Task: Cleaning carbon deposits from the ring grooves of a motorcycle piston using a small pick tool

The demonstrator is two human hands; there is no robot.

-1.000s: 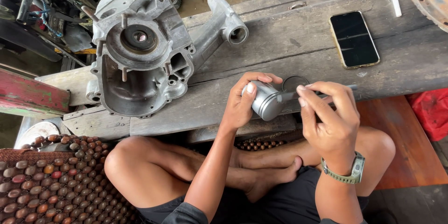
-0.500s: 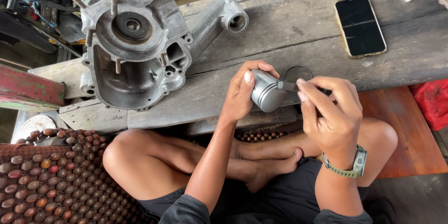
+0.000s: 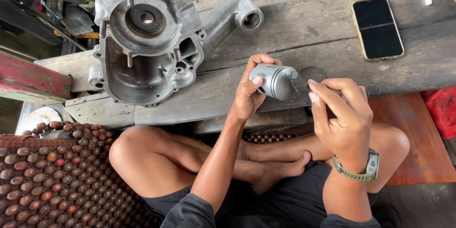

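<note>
left hand (image 3: 251,96) gripping piston (image 3: 274,81), phone (image 3: 378,28) nearby

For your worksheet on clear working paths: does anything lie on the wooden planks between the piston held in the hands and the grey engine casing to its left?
Nothing visible does. The left hand holds the piston and the right hand works at its end; the planks toward the engine casing are bare. A thin ring and phone lie on the other side.

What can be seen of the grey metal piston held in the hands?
The grey metal piston is a short, smooth, dull-silver cylinder held on its side above the weathered wooden bench. The left hand wraps its closed end; the right hand pinches something thin at its other end. A thin dark ring lies just behind it.
</note>
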